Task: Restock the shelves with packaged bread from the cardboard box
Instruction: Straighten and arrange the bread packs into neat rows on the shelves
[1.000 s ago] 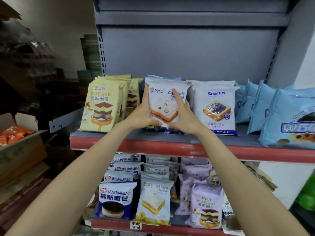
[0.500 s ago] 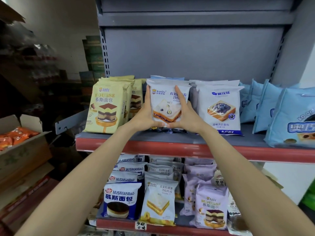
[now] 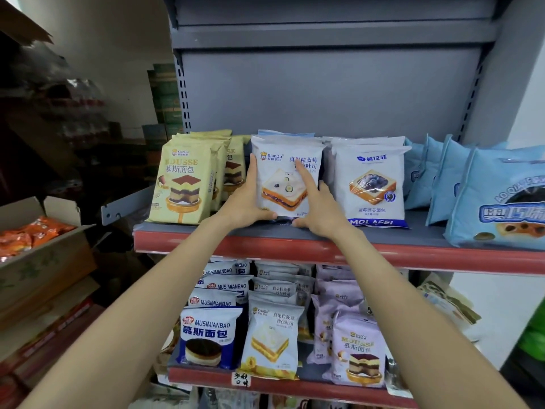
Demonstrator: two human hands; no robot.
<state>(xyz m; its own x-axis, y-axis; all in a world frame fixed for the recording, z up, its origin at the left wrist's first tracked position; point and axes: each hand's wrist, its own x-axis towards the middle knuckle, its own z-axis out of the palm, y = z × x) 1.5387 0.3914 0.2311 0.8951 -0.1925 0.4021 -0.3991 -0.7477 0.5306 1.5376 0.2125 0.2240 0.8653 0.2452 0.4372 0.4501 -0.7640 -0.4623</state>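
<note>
Left of the hands stood yellow mousse bread packs (image 3: 184,184). The left hand (image 3: 247,199) and right hand (image 3: 317,206) gripped the white blueberry toast pack (image 3: 287,172) upright between them on the red-edged shelf (image 3: 383,255), Molafei pack (image 3: 371,184) just right.

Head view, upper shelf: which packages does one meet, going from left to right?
Yellow mousse bread packs → white blueberry toast pack, gripped by left hand and right hand → white Molafei pack → light blue packs.
</note>
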